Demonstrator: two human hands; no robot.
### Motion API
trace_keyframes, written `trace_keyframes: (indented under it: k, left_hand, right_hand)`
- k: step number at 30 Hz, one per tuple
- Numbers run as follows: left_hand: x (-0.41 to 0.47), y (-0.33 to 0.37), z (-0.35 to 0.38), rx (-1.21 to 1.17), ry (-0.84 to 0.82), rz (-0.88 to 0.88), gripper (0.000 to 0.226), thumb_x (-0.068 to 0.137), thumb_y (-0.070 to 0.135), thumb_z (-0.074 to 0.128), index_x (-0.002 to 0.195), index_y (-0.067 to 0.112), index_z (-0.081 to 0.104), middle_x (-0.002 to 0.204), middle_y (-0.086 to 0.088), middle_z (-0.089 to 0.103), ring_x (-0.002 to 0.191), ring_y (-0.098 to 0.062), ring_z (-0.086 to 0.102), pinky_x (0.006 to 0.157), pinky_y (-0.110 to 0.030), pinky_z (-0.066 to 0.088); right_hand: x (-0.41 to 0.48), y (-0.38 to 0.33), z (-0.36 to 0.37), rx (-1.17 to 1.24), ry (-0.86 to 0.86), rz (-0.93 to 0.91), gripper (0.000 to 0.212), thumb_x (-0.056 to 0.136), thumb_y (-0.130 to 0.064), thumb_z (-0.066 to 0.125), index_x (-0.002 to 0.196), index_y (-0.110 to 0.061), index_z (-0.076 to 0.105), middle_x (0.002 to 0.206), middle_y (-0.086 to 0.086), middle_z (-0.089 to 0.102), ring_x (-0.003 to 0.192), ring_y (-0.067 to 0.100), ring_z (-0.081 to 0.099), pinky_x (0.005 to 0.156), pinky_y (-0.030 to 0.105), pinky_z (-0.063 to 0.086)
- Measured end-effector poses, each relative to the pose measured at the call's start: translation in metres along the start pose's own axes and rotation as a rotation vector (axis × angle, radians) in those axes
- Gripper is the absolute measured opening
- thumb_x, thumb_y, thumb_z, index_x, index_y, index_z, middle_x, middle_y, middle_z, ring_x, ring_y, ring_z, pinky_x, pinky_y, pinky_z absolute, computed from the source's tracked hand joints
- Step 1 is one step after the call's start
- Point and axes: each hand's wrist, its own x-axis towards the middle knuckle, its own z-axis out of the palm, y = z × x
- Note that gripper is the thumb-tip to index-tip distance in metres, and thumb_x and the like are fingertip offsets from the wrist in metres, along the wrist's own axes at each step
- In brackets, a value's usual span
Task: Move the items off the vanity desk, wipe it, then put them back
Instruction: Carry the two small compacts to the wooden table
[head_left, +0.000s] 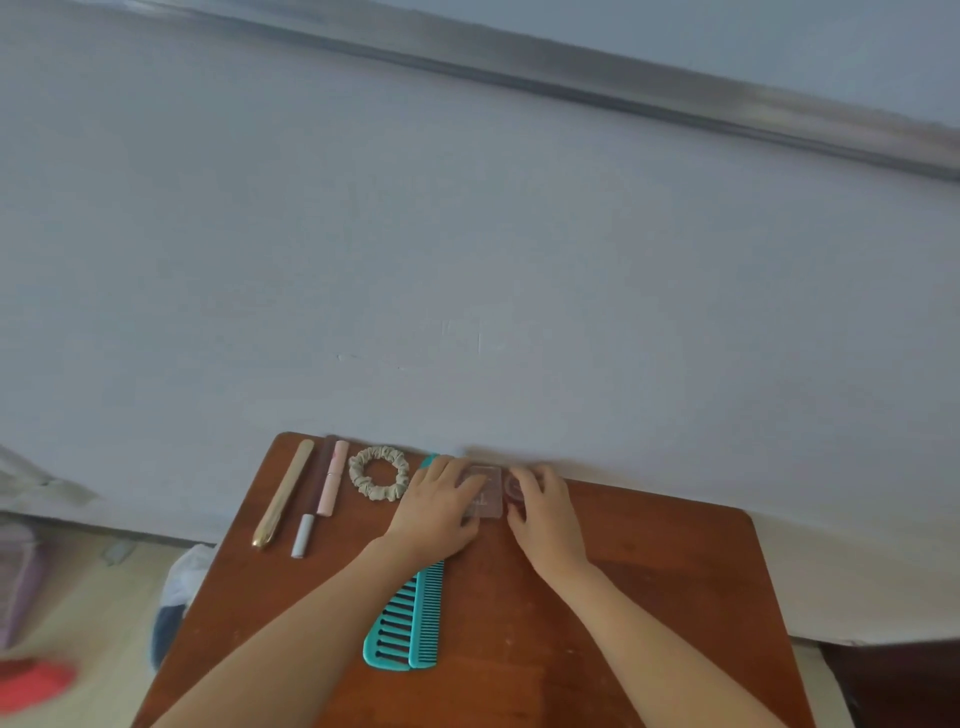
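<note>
Two hands meet at the far edge of the desk (649, 571), close to the wall. The left hand (441, 506) curls its fingers over a clear square case (485, 493), and the right hand (543, 512) cups a small round pot (514, 489) just beside it. Both seem to grip, though blur hides how firmly. A teal comb (415, 618) runs under the left wrist toward the near side. To the left lie a scrunchie (378, 473), a pink tube (332, 478), a grey-capped pen (306, 525) and a gold tube (283, 499). Case and pot touch, so lifting or sliding one could likely knock the other. A drawn-back left wrist could drag the comb askew. The round tubes near the left edge could roll off if the desk is jolted.
</note>
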Motion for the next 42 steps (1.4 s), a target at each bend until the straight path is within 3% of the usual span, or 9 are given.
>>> trace_keyframes:
  k: [3,10,13,16,25,28,31,38,42]
  left_hand:
    - [-0.007,-0.002,-0.009,0.025,0.023,-0.029,0.037,0.066,0.036,0.042,0.092,0.022,0.065,0.095,0.0,0.064,0.085,-0.02,0.063,0.066,-0.03,0.053]
    - [-0.032,0.009,-0.038,0.066,-0.015,-0.126,0.043,0.075,0.041,0.036,0.097,0.02,0.068,0.099,-0.002,0.067,0.092,-0.024,0.065,0.069,-0.036,0.054]
    - [-0.042,0.022,-0.049,0.022,-0.01,-0.144,0.061,0.079,0.046,0.023,0.121,0.018,0.055,0.128,-0.004,0.053,0.12,-0.025,0.047,0.095,-0.04,0.042]
    - [-0.055,0.028,-0.053,0.051,-0.05,-0.182,0.049,0.092,0.04,0.032,0.138,0.023,0.035,0.146,0.002,0.032,0.135,-0.018,0.024,0.109,-0.035,0.023]
    - [-0.071,0.041,-0.066,0.062,-0.065,-0.153,0.056,0.089,0.048,0.026,0.136,0.02,0.039,0.142,-0.001,0.037,0.134,-0.02,0.027,0.108,-0.038,0.024]
    - [-0.061,0.046,-0.072,0.025,0.015,-0.003,0.058,0.074,0.046,0.027,0.107,0.017,0.065,0.108,-0.002,0.064,0.103,-0.025,0.06,0.081,-0.042,0.05]
    - [-0.051,0.051,-0.086,0.058,0.094,0.131,0.041,0.067,0.043,0.038,0.085,0.023,0.069,0.085,0.007,0.068,0.079,-0.016,0.067,0.059,-0.029,0.055]
    - [-0.065,0.053,-0.104,0.009,0.044,0.493,0.044,0.073,0.044,0.039,0.095,0.019,0.068,0.094,0.001,0.069,0.086,-0.022,0.066,0.064,-0.035,0.055]
    - [-0.101,0.09,-0.108,-0.124,-0.092,0.71,0.069,0.076,0.051,0.02,0.119,0.014,0.058,0.123,-0.007,0.058,0.117,-0.029,0.05,0.092,-0.043,0.043]
  right_hand:
    - [-0.008,0.002,-0.009,-0.039,-0.004,0.0,0.038,0.086,-0.015,0.057,0.123,-0.012,0.053,0.116,0.009,0.049,0.11,0.024,0.048,0.085,0.029,0.045]
    - [-0.039,0.011,-0.049,-0.145,-0.054,0.039,0.042,0.093,-0.025,0.044,0.135,-0.019,0.039,0.13,0.003,0.039,0.122,0.018,0.038,0.093,0.026,0.041]
    - [-0.049,0.009,-0.062,-0.166,-0.049,0.033,0.042,0.093,-0.027,0.044,0.134,-0.02,0.039,0.134,0.004,0.038,0.125,0.018,0.036,0.095,0.028,0.04]
    - [-0.06,0.005,-0.07,-0.196,-0.072,0.011,0.042,0.093,-0.027,0.045,0.134,-0.021,0.04,0.14,0.004,0.033,0.13,0.019,0.031,0.102,0.03,0.035]
    - [-0.106,-0.007,-0.089,-0.226,-0.097,0.026,0.045,0.095,-0.03,0.042,0.139,-0.024,0.036,0.15,0.002,0.023,0.138,0.02,0.019,0.111,0.034,0.023]
    - [-0.122,-0.013,-0.104,-0.259,-0.034,0.087,0.045,0.095,-0.031,0.042,0.139,-0.024,0.035,0.151,0.002,0.021,0.139,0.019,0.017,0.111,0.033,0.022]
    - [-0.14,-0.023,-0.117,-0.286,0.057,0.18,0.045,0.095,-0.031,0.041,0.139,-0.025,0.034,0.152,0.002,0.02,0.139,0.018,0.016,0.112,0.032,0.021]
    - [-0.226,-0.083,-0.088,-0.306,0.223,0.514,0.046,0.095,-0.033,0.041,0.14,-0.024,0.033,0.151,0.005,0.021,0.139,0.019,0.018,0.11,0.033,0.023]
    - [-0.301,-0.126,-0.087,-0.327,0.336,0.736,0.047,0.093,-0.03,0.047,0.138,-0.019,0.038,0.149,0.01,0.027,0.137,0.023,0.023,0.109,0.036,0.025]
